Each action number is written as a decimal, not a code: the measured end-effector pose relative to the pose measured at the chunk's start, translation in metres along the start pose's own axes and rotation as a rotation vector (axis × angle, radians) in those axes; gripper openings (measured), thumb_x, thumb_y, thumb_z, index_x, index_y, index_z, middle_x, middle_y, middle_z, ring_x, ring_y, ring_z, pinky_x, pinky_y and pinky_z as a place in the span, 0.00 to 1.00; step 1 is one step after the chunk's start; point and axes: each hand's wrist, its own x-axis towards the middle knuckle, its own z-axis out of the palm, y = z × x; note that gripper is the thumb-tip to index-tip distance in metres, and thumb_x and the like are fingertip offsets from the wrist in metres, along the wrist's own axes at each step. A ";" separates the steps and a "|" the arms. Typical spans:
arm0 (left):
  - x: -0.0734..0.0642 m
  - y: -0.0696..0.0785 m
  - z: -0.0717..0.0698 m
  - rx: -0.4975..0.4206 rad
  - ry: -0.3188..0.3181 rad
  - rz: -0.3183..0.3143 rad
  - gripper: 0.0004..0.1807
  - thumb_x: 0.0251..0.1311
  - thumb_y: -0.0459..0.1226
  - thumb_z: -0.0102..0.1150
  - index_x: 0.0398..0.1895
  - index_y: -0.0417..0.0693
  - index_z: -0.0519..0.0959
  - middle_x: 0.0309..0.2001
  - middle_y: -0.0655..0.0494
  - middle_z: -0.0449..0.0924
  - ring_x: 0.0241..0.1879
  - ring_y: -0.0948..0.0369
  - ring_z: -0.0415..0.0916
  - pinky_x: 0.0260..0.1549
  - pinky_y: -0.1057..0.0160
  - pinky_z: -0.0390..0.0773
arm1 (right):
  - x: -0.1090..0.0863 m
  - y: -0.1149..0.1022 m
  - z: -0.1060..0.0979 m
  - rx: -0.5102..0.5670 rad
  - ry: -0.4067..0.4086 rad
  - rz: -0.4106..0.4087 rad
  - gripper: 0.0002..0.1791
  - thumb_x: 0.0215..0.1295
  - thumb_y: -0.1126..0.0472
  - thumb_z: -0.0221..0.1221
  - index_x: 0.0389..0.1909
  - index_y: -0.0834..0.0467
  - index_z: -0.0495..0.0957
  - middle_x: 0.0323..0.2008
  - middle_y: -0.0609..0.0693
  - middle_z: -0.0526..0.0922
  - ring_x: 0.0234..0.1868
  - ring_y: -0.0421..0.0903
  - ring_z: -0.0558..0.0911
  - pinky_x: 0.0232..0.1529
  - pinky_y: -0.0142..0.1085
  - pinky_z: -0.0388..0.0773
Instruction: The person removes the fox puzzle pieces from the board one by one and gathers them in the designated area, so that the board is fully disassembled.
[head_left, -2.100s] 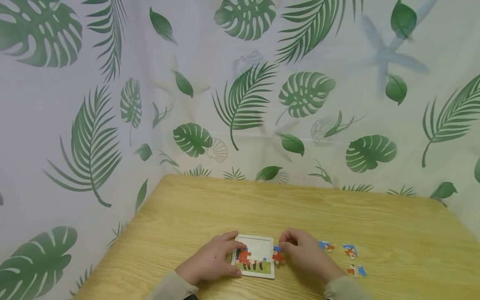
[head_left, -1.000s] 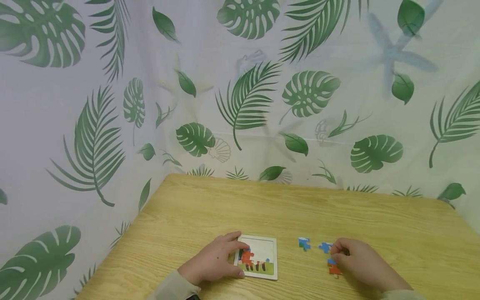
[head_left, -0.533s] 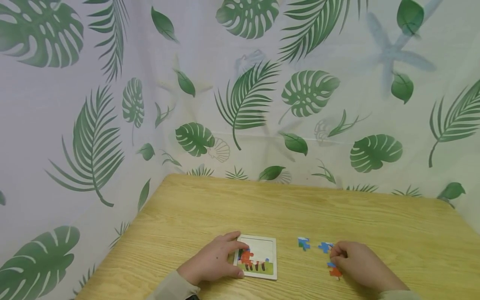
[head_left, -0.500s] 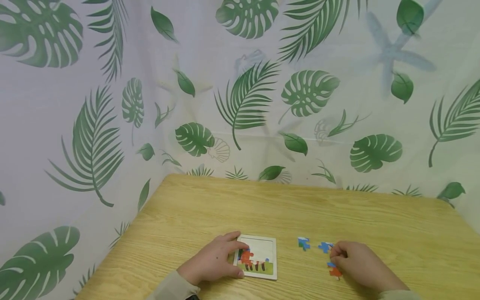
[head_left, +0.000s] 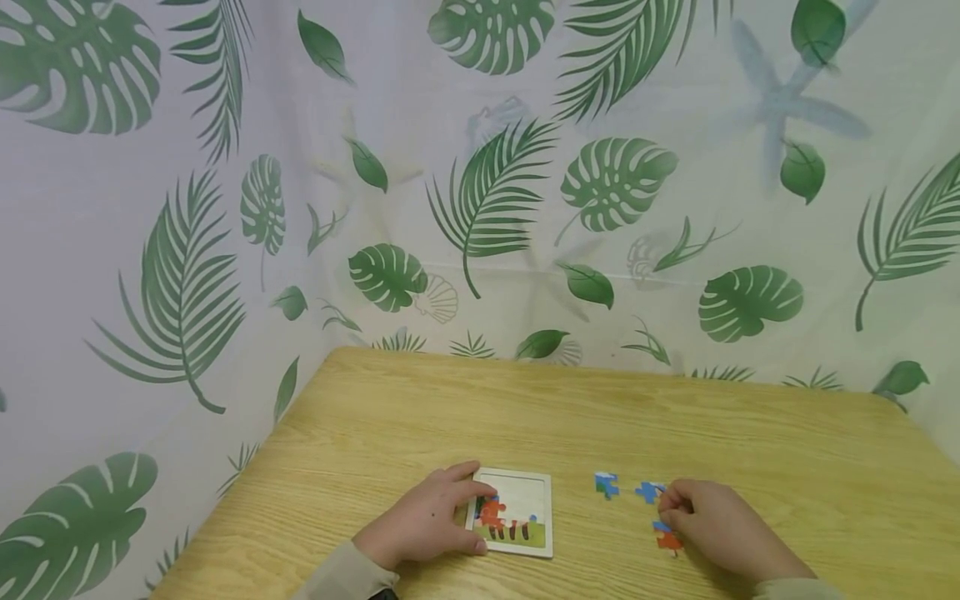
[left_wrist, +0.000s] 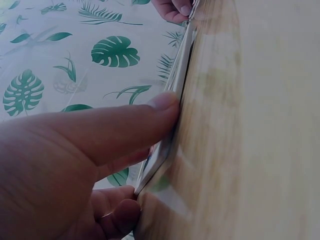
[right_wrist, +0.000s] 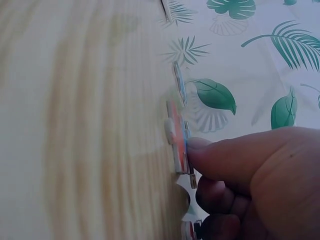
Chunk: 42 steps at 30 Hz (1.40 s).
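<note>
A small jigsaw tray (head_left: 546,517) with a pale frame lies on the table, its lower rows filled with red, green and striped pieces and its upper part bare. My left hand (head_left: 423,518) grips the tray's left side, thumb at the near edge and fingers over the far left; the left wrist view shows the thumb (left_wrist: 162,102) on its rim. My right hand (head_left: 708,525) has curled fingers, thumb and forefinger pinching at the top of a red and blue puzzle piece (head_left: 666,537). In the right wrist view, the thumb tip (right_wrist: 196,144) overlaps this piece.
Two blue puzzle pieces lie between the tray and my right hand: one with green (head_left: 607,484), the other (head_left: 648,492) right at the fingertips. Part of another piece (right_wrist: 189,230) shows below the fingers. Leaf-printed cloth (head_left: 510,250) hangs behind the wooden table (head_left: 450,408).
My right hand has moved right, away from the tray, with the red and blue piece, which has since turned slightly. Two blue pieces show where the hand was. The left hand stays on the tray.
</note>
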 end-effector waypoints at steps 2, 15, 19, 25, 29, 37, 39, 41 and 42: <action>0.000 0.000 0.000 0.001 -0.001 0.000 0.34 0.53 0.56 0.74 0.66 0.68 0.77 0.78 0.52 0.56 0.75 0.46 0.54 0.65 0.40 0.65 | -0.001 -0.001 0.000 -0.001 0.005 0.000 0.06 0.70 0.64 0.61 0.32 0.52 0.79 0.26 0.44 0.76 0.29 0.44 0.72 0.35 0.40 0.71; 0.002 -0.001 0.000 -0.005 -0.007 0.000 0.34 0.53 0.56 0.74 0.66 0.68 0.77 0.78 0.53 0.56 0.74 0.46 0.54 0.65 0.39 0.65 | -0.003 -0.001 -0.002 0.025 0.020 0.004 0.03 0.70 0.60 0.61 0.35 0.52 0.80 0.27 0.43 0.78 0.30 0.44 0.73 0.35 0.41 0.71; 0.002 -0.001 0.000 0.006 -0.009 0.007 0.34 0.53 0.57 0.74 0.66 0.68 0.77 0.78 0.53 0.56 0.74 0.46 0.54 0.65 0.40 0.65 | -0.003 -0.002 -0.002 0.048 0.032 0.010 0.04 0.72 0.58 0.60 0.35 0.53 0.80 0.27 0.44 0.78 0.30 0.44 0.73 0.34 0.40 0.70; 0.002 -0.003 0.000 0.014 -0.008 0.012 0.35 0.54 0.57 0.73 0.67 0.68 0.76 0.78 0.53 0.55 0.75 0.46 0.54 0.65 0.40 0.65 | -0.004 -0.007 -0.003 0.083 0.032 0.033 0.06 0.73 0.57 0.59 0.36 0.53 0.80 0.28 0.45 0.79 0.29 0.45 0.73 0.30 0.38 0.69; 0.002 -0.003 0.000 0.018 -0.005 0.014 0.35 0.54 0.57 0.73 0.67 0.67 0.76 0.78 0.52 0.56 0.74 0.46 0.54 0.65 0.40 0.65 | -0.004 -0.011 -0.005 0.108 0.026 0.033 0.05 0.73 0.58 0.60 0.38 0.55 0.81 0.28 0.45 0.80 0.28 0.46 0.73 0.28 0.38 0.69; 0.000 -0.002 -0.001 0.014 -0.006 -0.002 0.35 0.54 0.57 0.73 0.67 0.70 0.76 0.78 0.53 0.55 0.75 0.46 0.54 0.65 0.39 0.64 | -0.006 -0.019 -0.007 0.118 0.020 -0.008 0.07 0.74 0.56 0.59 0.39 0.55 0.80 0.29 0.46 0.79 0.28 0.45 0.73 0.29 0.38 0.70; 0.000 -0.001 -0.001 0.011 -0.008 -0.004 0.35 0.54 0.57 0.73 0.67 0.70 0.76 0.78 0.54 0.55 0.75 0.46 0.53 0.65 0.39 0.64 | -0.007 -0.021 -0.007 0.122 0.021 -0.018 0.07 0.73 0.55 0.60 0.39 0.55 0.80 0.29 0.46 0.78 0.29 0.45 0.73 0.30 0.37 0.70; 0.000 -0.002 -0.001 0.010 -0.008 -0.004 0.35 0.54 0.57 0.73 0.67 0.70 0.76 0.78 0.54 0.55 0.75 0.46 0.53 0.65 0.39 0.64 | -0.007 -0.023 -0.006 0.133 0.020 -0.022 0.08 0.73 0.54 0.60 0.40 0.55 0.80 0.29 0.47 0.77 0.29 0.45 0.73 0.29 0.37 0.70; 0.000 -0.002 -0.001 0.008 -0.008 -0.005 0.35 0.54 0.57 0.73 0.67 0.70 0.76 0.78 0.54 0.55 0.75 0.46 0.53 0.65 0.39 0.64 | -0.007 -0.025 -0.006 0.138 0.019 -0.026 0.08 0.73 0.54 0.60 0.40 0.55 0.80 0.29 0.47 0.77 0.29 0.45 0.73 0.29 0.37 0.70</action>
